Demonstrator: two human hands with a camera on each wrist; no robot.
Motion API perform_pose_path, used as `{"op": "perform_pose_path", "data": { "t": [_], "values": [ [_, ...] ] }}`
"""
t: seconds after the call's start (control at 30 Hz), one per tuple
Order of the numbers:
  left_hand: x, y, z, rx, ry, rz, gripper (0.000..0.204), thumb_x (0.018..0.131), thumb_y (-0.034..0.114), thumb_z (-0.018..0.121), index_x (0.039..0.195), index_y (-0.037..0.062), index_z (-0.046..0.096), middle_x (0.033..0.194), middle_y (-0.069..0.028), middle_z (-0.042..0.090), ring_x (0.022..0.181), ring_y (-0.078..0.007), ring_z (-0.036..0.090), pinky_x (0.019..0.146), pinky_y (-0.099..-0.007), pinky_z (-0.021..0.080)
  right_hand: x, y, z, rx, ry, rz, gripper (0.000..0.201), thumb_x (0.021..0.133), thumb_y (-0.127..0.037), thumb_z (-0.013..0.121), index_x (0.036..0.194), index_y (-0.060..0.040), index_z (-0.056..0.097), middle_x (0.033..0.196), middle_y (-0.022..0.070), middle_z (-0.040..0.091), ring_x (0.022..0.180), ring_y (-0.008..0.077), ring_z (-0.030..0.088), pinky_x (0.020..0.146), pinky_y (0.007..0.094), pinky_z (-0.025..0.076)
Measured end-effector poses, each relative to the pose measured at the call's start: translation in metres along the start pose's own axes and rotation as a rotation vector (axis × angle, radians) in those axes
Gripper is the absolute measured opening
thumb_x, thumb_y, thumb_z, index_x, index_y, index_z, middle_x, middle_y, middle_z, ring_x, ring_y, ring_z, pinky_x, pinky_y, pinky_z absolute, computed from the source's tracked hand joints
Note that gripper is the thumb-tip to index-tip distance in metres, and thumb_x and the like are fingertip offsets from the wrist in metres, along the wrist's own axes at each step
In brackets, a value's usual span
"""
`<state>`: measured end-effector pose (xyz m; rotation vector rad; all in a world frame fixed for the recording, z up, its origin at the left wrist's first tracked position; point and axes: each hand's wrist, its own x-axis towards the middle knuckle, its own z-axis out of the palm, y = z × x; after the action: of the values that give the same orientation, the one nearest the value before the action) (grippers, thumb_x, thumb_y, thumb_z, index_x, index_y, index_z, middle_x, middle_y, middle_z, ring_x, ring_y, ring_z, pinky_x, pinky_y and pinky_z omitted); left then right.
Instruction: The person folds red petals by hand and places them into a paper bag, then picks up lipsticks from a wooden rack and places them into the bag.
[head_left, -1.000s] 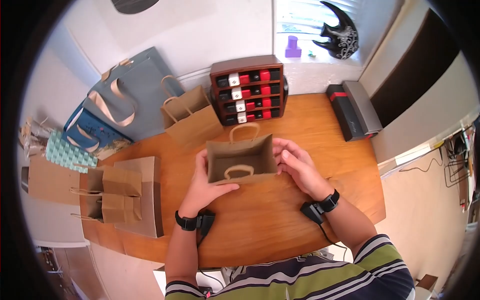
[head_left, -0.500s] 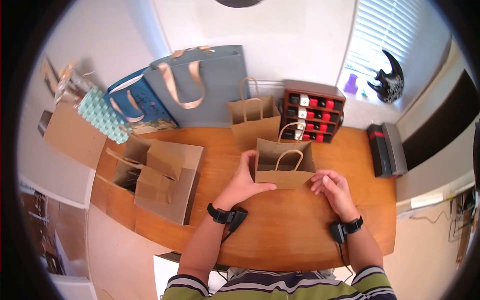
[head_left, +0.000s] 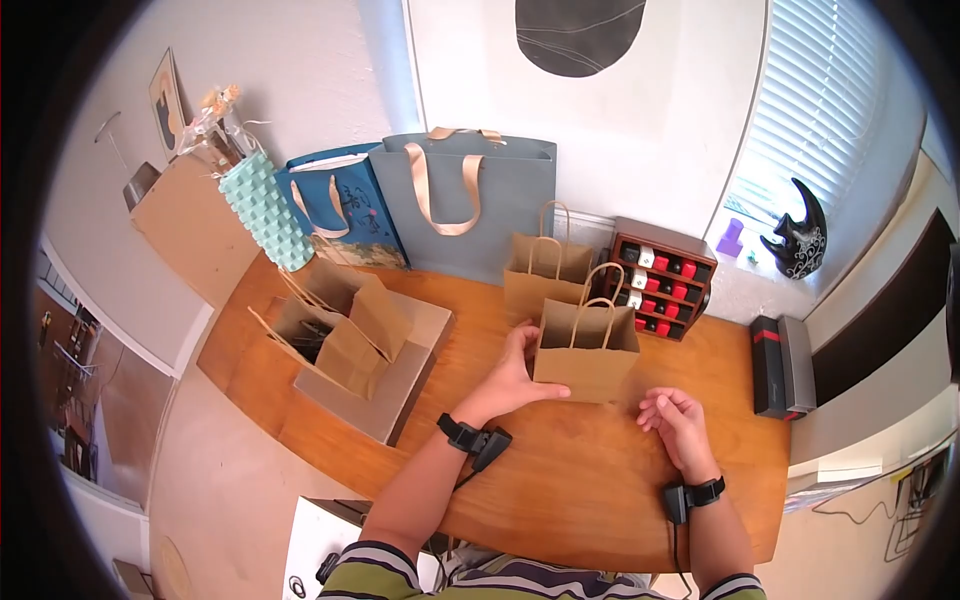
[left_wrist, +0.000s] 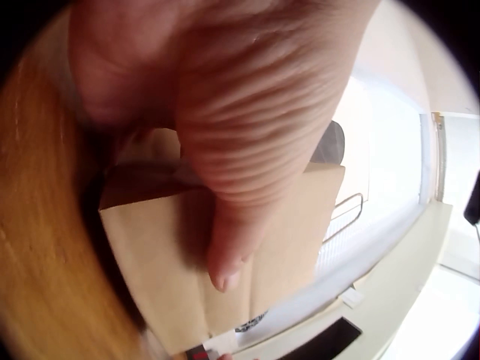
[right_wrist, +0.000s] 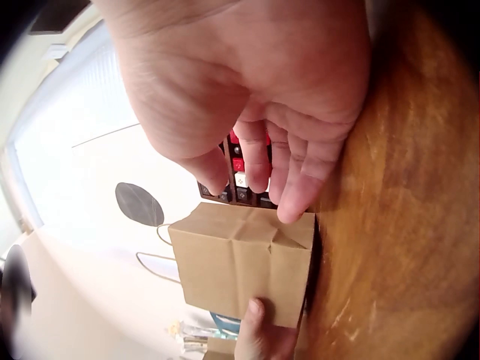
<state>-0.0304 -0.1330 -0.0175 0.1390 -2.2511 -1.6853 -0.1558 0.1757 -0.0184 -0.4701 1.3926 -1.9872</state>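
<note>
A small brown paper bag (head_left: 590, 372) with two twisted handles stands upright near the middle of the wooden table. My left hand (head_left: 507, 378) grips its left side, the thumb flat along the near face; in the left wrist view most of its fingers are hidden behind the bag (left_wrist: 169, 255). To the right of the bag, apart from it, my right hand (head_left: 684, 428) hovers low over the table with loosely bent fingers and nothing in them. From the right wrist view, the bag's creased side panel (right_wrist: 259, 259) faces this hand.
Two more paper bags (head_left: 360, 345) sit on a flat cardboard box (head_left: 425, 335) at left. Along the back stand a grey gift bag (head_left: 510, 210), a blue bag (head_left: 365, 205), another paper bag (head_left: 540, 270) and a wooden rack (head_left: 665, 235). A dark box (head_left: 770, 365) lies at right.
The right hand has let go of the bag's right side and drawn back toward the right. The left hand keeps its hold. The head view has swung left and up.
</note>
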Motion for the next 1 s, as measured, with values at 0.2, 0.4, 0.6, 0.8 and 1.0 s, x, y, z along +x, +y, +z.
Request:
{"op": "perform_pose_path", "data": {
  "t": [0.2, 0.4, 0.6, 0.8, 1.0],
  "values": [
    [-0.005, 0.030, -0.018, -0.170, -0.178, -0.136, 0.100, 0.075, 0.019, 0.095, 0.151, -0.0008, 0.034, 0.152, -0.0153, 0.048, 0.140, -0.0248, 0.047, 0.117, -0.0383, 0.039, 0.006, -0.015, 0.002, 0.084, 0.001, 0.085, 0.028, 0.107, -0.018, 0.061, 0.124, 0.0037, 0.065, 0.107, 0.0114, 0.073, 0.091, 0.0203, 0.071, 0.079, 0.0311, 0.056],
    [-0.013, 0.038, -0.036, -0.364, -0.557, -0.181, 0.105, 0.074, 0.016, 0.095, 0.159, 0.0015, 0.034, 0.149, -0.0102, 0.054, 0.139, -0.0213, 0.048, 0.118, -0.0358, 0.036, 0.053, -0.028, 0.030, -0.124, -0.115, 0.104, 0.043, 0.107, -0.021, 0.062, 0.141, 0.0041, 0.057, 0.128, 0.0129, 0.068, 0.113, 0.0224, 0.067, 0.094, 0.0352, 0.057],
    [-0.014, 0.029, -0.037, -0.382, -0.717, -0.165, 0.103, 0.074, 0.017, 0.095, 0.157, 0.0007, 0.036, 0.148, -0.0085, 0.054, 0.137, -0.0178, 0.048, 0.117, -0.0346, 0.037, 0.100, -0.013, 0.063, -0.288, -0.290, 0.069, 0.057, 0.107, -0.017, 0.062, 0.156, 0.0023, 0.041, 0.150, 0.0133, 0.054, 0.139, 0.0240, 0.051, 0.109, 0.0363, 0.047],
    [-0.012, 0.021, -0.038, -0.446, -0.743, -0.152, 0.096, 0.074, 0.018, 0.096, 0.151, 0.0005, 0.041, 0.142, -0.0076, 0.058, 0.132, -0.0168, 0.051, 0.114, -0.0336, 0.040, 0.115, 0.011, 0.074, -0.387, -0.170, 0.004, 0.052, 0.103, -0.012, 0.067, 0.150, 0.0020, 0.050, 0.139, 0.0115, 0.062, 0.125, 0.0198, 0.061, 0.104, 0.0334, 0.051],
    [-0.008, 0.012, -0.038, -0.463, -0.770, -0.149, 0.092, 0.074, 0.018, 0.096, 0.147, 0.0012, 0.043, 0.137, -0.0069, 0.060, 0.130, -0.0165, 0.052, 0.112, -0.0330, 0.041, 0.124, 0.023, 0.079, -0.387, -0.103, -0.023, 0.051, 0.101, -0.014, 0.072, 0.146, 0.0021, 0.055, 0.133, 0.0101, 0.066, 0.119, 0.0164, 0.063, 0.100, 0.0311, 0.052]
  ]
}}
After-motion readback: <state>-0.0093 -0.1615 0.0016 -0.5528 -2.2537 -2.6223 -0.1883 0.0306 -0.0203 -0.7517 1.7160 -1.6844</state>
